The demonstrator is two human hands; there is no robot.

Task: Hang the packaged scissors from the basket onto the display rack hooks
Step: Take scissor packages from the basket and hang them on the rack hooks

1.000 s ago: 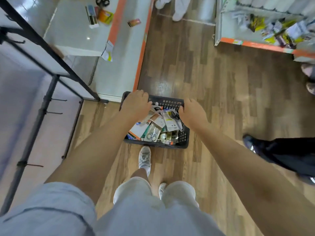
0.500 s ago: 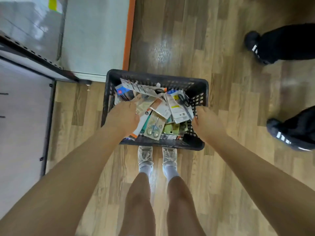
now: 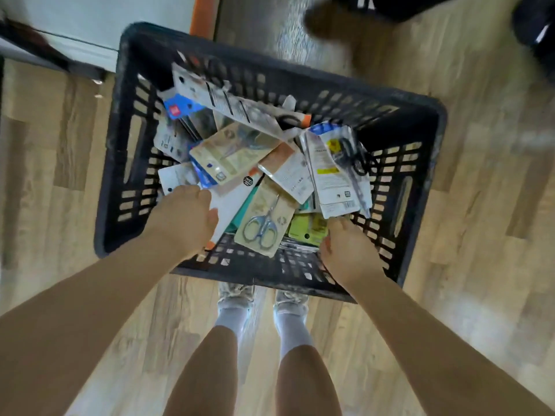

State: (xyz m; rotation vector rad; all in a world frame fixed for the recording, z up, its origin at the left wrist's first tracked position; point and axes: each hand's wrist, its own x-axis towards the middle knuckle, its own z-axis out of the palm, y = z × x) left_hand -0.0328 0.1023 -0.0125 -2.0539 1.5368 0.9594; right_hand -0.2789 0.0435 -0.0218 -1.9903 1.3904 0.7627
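Note:
A black slotted basket [image 3: 420, 106] stands on the wooden floor, filled with several carded scissors packs lying crosswise. A beige card with small silver scissors [image 3: 264, 223] leans on the near wall. A white pack with black scissors [image 3: 339, 172] lies to the right, and a long white pack [image 3: 234, 106] lies at the back. My left hand [image 3: 183, 217] is inside the basket at the left, on a white pack, with its fingertips hidden. My right hand [image 3: 348, 250] reaches in at the near right corner, beside a green pack [image 3: 309, 229] and under the white pack's lower edge. Its fingers are hidden.
The dark foot of the rack [image 3: 75, 67] and a white shelf base with an orange edge [image 3: 204, 10] lie beyond the basket's far left corner. Another person's dark shoes [image 3: 534, 22] are at the top right. My own feet [image 3: 237, 295] stand just behind the basket.
The view has dropped much closer to the basket. Both hands have gone from the basket's rim down among the packs. The rack's hooks have left the view.

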